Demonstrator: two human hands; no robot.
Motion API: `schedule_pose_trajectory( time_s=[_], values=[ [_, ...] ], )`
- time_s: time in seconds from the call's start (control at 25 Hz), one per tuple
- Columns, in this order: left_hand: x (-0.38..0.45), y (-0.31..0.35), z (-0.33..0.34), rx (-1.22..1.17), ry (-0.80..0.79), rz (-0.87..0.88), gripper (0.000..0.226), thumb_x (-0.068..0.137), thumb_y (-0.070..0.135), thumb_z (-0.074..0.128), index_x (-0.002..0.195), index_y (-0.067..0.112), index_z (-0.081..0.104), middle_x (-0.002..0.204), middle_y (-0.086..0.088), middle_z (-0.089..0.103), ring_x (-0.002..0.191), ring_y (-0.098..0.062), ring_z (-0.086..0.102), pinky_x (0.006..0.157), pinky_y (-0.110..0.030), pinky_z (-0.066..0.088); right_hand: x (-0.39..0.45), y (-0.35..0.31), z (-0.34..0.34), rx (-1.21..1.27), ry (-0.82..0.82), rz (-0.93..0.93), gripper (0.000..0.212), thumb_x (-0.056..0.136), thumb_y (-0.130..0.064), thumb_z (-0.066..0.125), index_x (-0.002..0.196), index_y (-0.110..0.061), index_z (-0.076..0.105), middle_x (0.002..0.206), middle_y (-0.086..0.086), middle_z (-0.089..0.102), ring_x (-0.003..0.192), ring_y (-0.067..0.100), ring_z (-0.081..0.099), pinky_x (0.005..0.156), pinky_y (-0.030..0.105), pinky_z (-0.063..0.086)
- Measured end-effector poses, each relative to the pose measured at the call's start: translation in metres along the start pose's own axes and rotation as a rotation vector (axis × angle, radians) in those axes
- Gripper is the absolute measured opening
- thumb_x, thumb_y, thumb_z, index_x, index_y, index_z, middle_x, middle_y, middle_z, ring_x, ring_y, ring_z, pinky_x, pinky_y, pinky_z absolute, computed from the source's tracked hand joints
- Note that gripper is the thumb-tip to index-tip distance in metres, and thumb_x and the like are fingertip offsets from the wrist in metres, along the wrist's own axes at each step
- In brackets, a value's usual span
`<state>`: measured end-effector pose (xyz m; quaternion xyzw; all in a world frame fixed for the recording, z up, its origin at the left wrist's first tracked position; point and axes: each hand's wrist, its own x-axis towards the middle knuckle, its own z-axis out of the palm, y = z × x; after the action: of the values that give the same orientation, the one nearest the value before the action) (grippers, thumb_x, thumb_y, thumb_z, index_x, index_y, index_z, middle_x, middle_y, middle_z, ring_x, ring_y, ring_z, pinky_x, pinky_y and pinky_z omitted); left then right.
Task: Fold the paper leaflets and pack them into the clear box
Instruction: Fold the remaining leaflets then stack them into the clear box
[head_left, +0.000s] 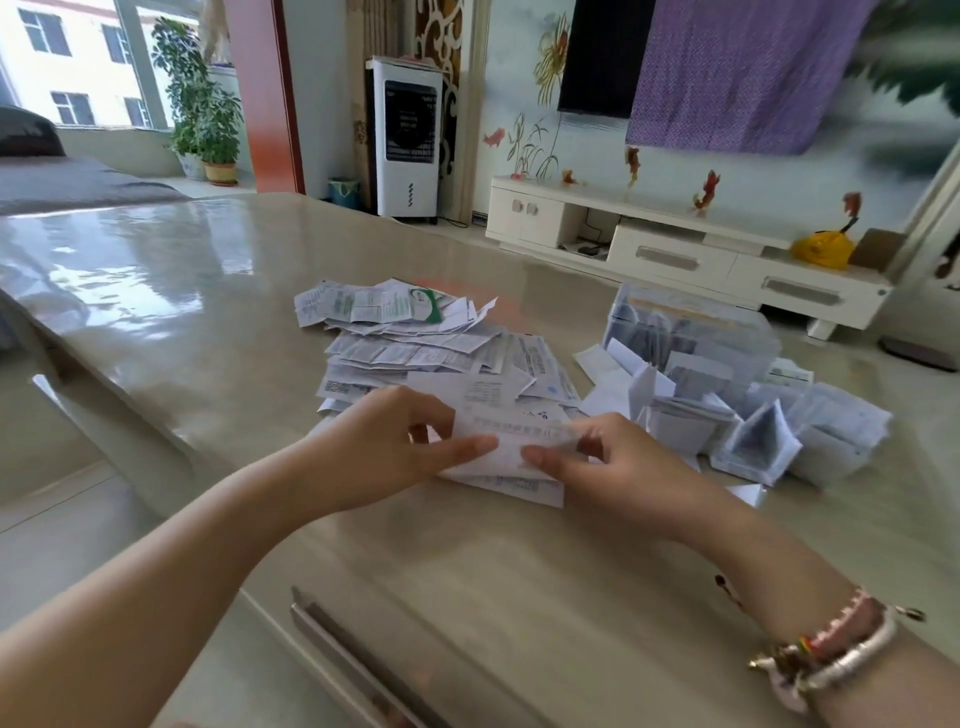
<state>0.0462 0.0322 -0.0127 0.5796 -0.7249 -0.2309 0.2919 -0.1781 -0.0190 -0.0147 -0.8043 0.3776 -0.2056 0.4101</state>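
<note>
A white printed leaflet (511, 449) is held just above the table between both hands. My left hand (395, 447) pinches its left edge with thumb and fingers. My right hand (602, 462) pinches its right part the same way. Behind the hands lies a loose pile of unfolded leaflets (415, 338). To the right stands the clear box (691, 332) with folded leaflets inside it. Several folded leaflets (753, 441) lie heaped in front of the box and beside it.
The glossy beige table (467, 571) reaches to the near edge, where a metal strip (353, 660) runs. A white TV cabinet (675, 244) and a white air cooler (408, 140) stand beyond the table.
</note>
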Motion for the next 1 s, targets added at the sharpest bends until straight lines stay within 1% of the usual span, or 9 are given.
schedule_pose_trajectory(
  time_s=[0.08, 0.24, 0.32, 0.44, 0.56, 0.64, 0.76, 0.88, 1.0],
  values=[
    [0.001, 0.001, -0.001, -0.028, -0.027, -0.085, 0.042, 0.084, 0.055, 0.058, 0.064, 0.018, 0.061, 0.062, -0.001, 0.056, 0.059, -0.010, 0.045, 0.062, -0.032, 0.041, 0.001, -0.002, 0.001, 0.091, 0.031, 0.027, 0.032, 0.082, -0.045, 0.060, 0.105, -0.026, 0.072, 0.104, -0.018, 0.071, 0.099, -0.003, 0.065, 0.087, 0.016, 0.049],
    [0.006, 0.005, 0.009, 0.001, 0.038, -0.204, 0.033, 0.088, 0.025, 0.066, 0.060, 0.013, 0.052, 0.048, 0.015, 0.049, 0.046, 0.000, 0.041, 0.048, -0.012, 0.030, 0.003, -0.005, 0.008, 0.023, 0.241, 0.035, 0.005, 0.090, -0.031, 0.064, 0.094, -0.032, 0.067, 0.084, -0.023, 0.071, 0.081, -0.005, 0.066, 0.067, 0.011, 0.048],
    [0.008, 0.007, 0.019, 0.007, 0.099, -0.257, 0.027, 0.085, 0.027, 0.069, 0.065, 0.016, 0.052, 0.058, 0.013, 0.052, 0.054, -0.002, 0.045, 0.050, -0.016, 0.032, 0.007, -0.003, 0.013, -0.139, 0.318, 0.045, 0.016, 0.089, -0.032, 0.065, 0.102, -0.025, 0.060, 0.090, -0.015, 0.067, 0.083, 0.003, 0.063, 0.071, 0.021, 0.050],
    [0.006, 0.011, 0.027, 0.070, 0.168, -0.321, 0.031, 0.079, 0.034, 0.073, 0.095, 0.023, 0.049, 0.082, 0.009, 0.057, 0.073, -0.008, 0.052, 0.059, -0.023, 0.036, 0.011, -0.002, 0.019, -0.417, 0.291, 0.077, 0.039, 0.086, -0.036, 0.065, 0.117, -0.023, 0.044, 0.089, -0.016, 0.048, 0.086, 0.011, 0.049, 0.069, 0.022, 0.038],
    [0.001, 0.012, 0.027, 0.190, 0.182, -0.223, 0.049, 0.079, 0.040, 0.070, 0.105, 0.030, 0.030, 0.092, 0.010, 0.049, 0.091, -0.016, 0.049, 0.076, -0.031, 0.039, 0.008, 0.000, 0.019, -0.643, 0.318, -0.008, 0.057, 0.085, -0.038, 0.065, 0.132, -0.024, 0.036, 0.115, -0.009, 0.038, 0.111, 0.013, 0.038, 0.090, 0.023, 0.032],
    [-0.001, 0.013, 0.025, 0.261, 0.142, -0.132, 0.043, 0.083, 0.040, 0.066, 0.107, 0.034, 0.030, 0.096, 0.012, 0.041, 0.101, -0.016, 0.043, 0.087, -0.033, 0.036, 0.003, -0.001, 0.018, -0.714, 0.350, -0.122, 0.055, 0.085, -0.034, 0.065, 0.132, -0.027, 0.039, 0.127, -0.007, 0.033, 0.118, 0.011, 0.031, 0.096, 0.022, 0.029],
    [-0.005, 0.011, 0.024, 0.353, 0.088, -0.014, 0.026, 0.091, 0.038, 0.056, 0.113, 0.036, 0.043, 0.104, 0.013, 0.039, 0.109, -0.014, 0.042, 0.096, -0.031, 0.035, -0.005, -0.007, 0.014, -0.696, 0.256, -0.220, 0.042, 0.086, -0.034, 0.065, 0.125, -0.030, 0.049, 0.125, -0.012, 0.045, 0.116, 0.006, 0.041, 0.087, 0.018, 0.032],
    [-0.008, 0.009, 0.025, 0.406, 0.108, 0.050, 0.026, 0.093, 0.042, 0.051, 0.118, 0.037, 0.047, 0.106, 0.015, 0.037, 0.110, -0.012, 0.041, 0.095, -0.028, 0.032, -0.010, -0.013, 0.011, -0.684, 0.152, -0.217, 0.039, 0.090, -0.043, 0.059, 0.127, -0.035, 0.050, 0.125, -0.018, 0.055, 0.112, 0.004, 0.054, 0.086, 0.021, 0.042],
    [-0.009, 0.006, 0.024, 0.433, 0.106, 0.081, 0.031, 0.088, 0.055, 0.052, 0.115, 0.040, 0.051, 0.107, 0.016, 0.038, 0.106, -0.010, 0.038, 0.095, -0.028, 0.033, -0.012, -0.014, 0.008, -0.766, 0.117, -0.240, 0.030, 0.092, -0.038, 0.054, 0.122, -0.035, 0.057, 0.122, -0.019, 0.061, 0.107, 0.004, 0.057, 0.077, 0.018, 0.039]
  ],
)
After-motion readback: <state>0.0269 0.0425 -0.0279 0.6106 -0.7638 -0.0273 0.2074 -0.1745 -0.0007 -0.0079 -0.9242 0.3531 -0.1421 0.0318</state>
